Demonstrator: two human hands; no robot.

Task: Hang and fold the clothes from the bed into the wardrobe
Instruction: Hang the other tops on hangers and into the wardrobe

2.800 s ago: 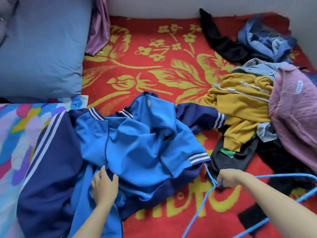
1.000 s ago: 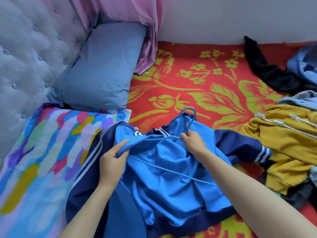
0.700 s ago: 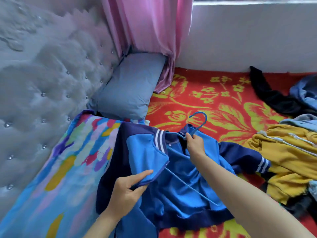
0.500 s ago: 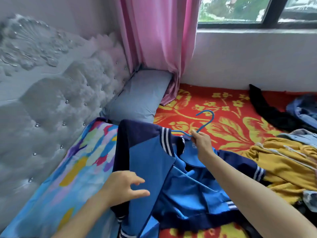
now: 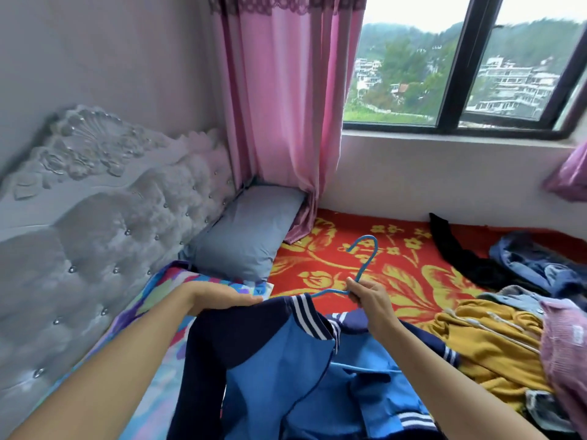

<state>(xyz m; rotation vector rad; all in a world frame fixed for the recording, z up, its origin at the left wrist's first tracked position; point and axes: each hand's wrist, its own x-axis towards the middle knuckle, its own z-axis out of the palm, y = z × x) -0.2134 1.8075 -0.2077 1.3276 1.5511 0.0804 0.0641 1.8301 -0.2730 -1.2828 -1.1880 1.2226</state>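
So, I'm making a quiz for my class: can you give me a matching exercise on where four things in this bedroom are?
Things: 1 blue hanger; 2 grey pillow; 3 yellow hoodie; 4 pink curtain.
Places: A beside the window; B in the clothes pile; C in the right hand; D against the headboard.
Pairs: 1-C, 2-D, 3-B, 4-A.

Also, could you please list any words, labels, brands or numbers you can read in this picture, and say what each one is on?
No text here can be read.
White patch on the mauve sweater: it looks like a label, but is too blurred to read.
Blue jacket and blue hanger: no print shows on either.
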